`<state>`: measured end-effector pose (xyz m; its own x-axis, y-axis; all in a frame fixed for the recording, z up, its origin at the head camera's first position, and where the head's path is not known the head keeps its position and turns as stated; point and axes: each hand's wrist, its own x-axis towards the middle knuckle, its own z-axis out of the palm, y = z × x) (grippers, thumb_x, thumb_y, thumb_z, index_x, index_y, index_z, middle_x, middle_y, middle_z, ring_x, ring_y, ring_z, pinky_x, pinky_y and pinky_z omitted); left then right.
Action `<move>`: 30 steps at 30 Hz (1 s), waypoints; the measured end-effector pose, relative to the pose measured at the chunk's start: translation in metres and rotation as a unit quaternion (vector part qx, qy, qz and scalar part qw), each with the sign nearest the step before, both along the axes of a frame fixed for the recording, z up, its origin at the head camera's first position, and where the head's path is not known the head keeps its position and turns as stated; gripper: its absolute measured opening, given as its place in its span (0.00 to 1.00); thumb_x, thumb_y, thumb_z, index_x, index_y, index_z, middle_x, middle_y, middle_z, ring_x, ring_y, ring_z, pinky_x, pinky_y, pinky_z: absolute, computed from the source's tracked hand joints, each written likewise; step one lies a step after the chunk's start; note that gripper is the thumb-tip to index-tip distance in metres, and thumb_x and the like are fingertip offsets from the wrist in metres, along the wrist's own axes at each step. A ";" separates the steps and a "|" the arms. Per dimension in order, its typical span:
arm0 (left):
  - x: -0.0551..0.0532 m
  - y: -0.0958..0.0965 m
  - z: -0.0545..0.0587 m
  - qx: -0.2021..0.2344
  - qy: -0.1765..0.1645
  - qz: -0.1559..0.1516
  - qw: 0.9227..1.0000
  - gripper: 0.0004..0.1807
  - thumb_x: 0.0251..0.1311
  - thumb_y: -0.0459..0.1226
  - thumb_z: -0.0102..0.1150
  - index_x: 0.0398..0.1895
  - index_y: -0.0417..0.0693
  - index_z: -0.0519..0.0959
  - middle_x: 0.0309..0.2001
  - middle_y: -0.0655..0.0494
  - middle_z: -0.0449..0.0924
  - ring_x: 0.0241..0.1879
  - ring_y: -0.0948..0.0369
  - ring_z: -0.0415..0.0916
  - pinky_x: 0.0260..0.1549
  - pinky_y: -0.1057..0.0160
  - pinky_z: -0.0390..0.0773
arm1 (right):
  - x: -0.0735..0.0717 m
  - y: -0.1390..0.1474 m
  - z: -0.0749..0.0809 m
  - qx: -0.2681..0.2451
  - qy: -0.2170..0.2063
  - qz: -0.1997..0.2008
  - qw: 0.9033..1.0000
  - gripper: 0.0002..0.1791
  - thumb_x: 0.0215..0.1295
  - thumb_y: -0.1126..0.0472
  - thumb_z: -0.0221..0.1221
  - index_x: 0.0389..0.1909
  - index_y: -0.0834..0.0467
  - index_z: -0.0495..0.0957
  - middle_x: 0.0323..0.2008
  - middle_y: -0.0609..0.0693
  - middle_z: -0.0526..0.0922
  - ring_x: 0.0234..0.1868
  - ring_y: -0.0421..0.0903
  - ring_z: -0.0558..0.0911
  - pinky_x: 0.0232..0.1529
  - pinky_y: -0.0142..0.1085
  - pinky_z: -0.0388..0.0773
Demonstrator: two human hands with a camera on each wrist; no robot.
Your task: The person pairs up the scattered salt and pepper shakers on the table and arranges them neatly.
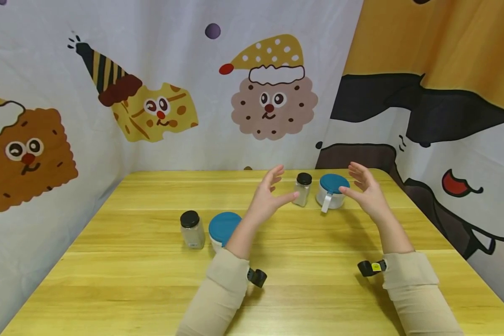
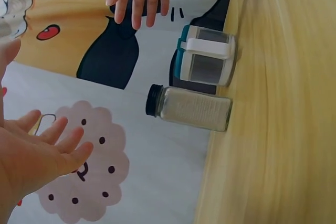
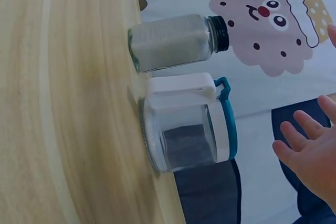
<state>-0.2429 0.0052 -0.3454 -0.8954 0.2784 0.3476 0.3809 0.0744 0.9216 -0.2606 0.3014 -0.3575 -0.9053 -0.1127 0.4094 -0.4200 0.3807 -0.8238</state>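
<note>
My left hand (image 1: 269,198) is raised over the table, fingers apart and loosely bent, holding nothing. Opposite it hovers my right hand (image 1: 366,191), palm turned inward, also holding nothing. Between them at the back stand a square glass jar (image 1: 302,192) with a black cap and a clear canister (image 1: 333,198) with a blue lid and white handle. In the right wrist view that canister (image 3: 184,135) stands upright beside the jar (image 3: 170,44), below my spread fingers (image 3: 294,139). The left wrist view shows both hands apart from the jar (image 2: 194,108).
Nearer on the left stand another black-capped jar (image 1: 192,231) and a second blue-lidded canister (image 1: 223,227), partly hidden by my left forearm. Printed cloth (image 1: 168,46) hangs around the wooden table (image 1: 130,280). Each wrist wears a small black camera (image 1: 257,277).
</note>
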 end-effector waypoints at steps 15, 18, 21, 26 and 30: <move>-0.010 0.015 -0.014 0.034 -0.022 0.031 0.999 0.42 0.53 0.41 0.70 0.71 0.52 0.61 0.66 0.57 0.64 0.65 0.53 0.61 0.62 0.50 0.59 | -0.005 0.000 -0.010 -0.002 -0.019 -0.018 1.000 0.43 0.63 0.62 0.63 0.74 0.59 0.50 0.70 0.65 0.55 0.68 0.64 0.56 0.64 0.59 0.49; -0.012 0.016 -0.015 0.036 -0.027 0.030 0.999 0.41 0.54 0.41 0.69 0.71 0.52 0.61 0.66 0.56 0.64 0.65 0.53 0.60 0.62 0.50 0.59 | -0.005 -0.001 -0.012 -0.005 -0.025 -0.020 0.999 0.43 0.63 0.61 0.63 0.74 0.59 0.50 0.70 0.64 0.55 0.68 0.63 0.55 0.64 0.59 0.49; -0.013 0.017 -0.017 0.041 -0.029 0.031 0.998 0.41 0.54 0.41 0.69 0.71 0.52 0.60 0.66 0.54 0.64 0.65 0.51 0.60 0.62 0.50 0.58 | -0.007 -0.001 -0.013 -0.005 -0.030 -0.023 0.999 0.44 0.62 0.60 0.64 0.74 0.59 0.49 0.70 0.64 0.54 0.68 0.63 0.55 0.64 0.59 0.50; -0.015 0.019 -0.018 0.052 -0.028 0.039 0.997 0.41 0.54 0.41 0.69 0.71 0.51 0.61 0.65 0.53 0.65 0.65 0.50 0.60 0.62 0.50 0.59 | -0.009 -0.002 -0.015 -0.003 -0.039 -0.022 0.999 0.45 0.62 0.61 0.64 0.74 0.61 0.48 0.71 0.64 0.53 0.68 0.65 0.54 0.64 0.60 0.50; -0.017 0.023 -0.020 0.055 -0.033 0.048 0.997 0.40 0.54 0.40 0.69 0.71 0.51 0.61 0.65 0.54 0.66 0.65 0.53 0.61 0.62 0.51 0.59 | -0.011 -0.001 -0.016 -0.002 -0.044 -0.022 0.999 0.45 0.63 0.62 0.64 0.74 0.63 0.47 0.71 0.66 0.52 0.69 0.65 0.54 0.64 0.61 0.49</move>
<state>-0.2597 0.0280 -0.3658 -0.9382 0.1542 0.3100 0.3145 0.0053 0.9492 -0.2712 0.2999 -0.3739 -0.9418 -0.0704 0.3287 -0.3289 0.3949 -0.8579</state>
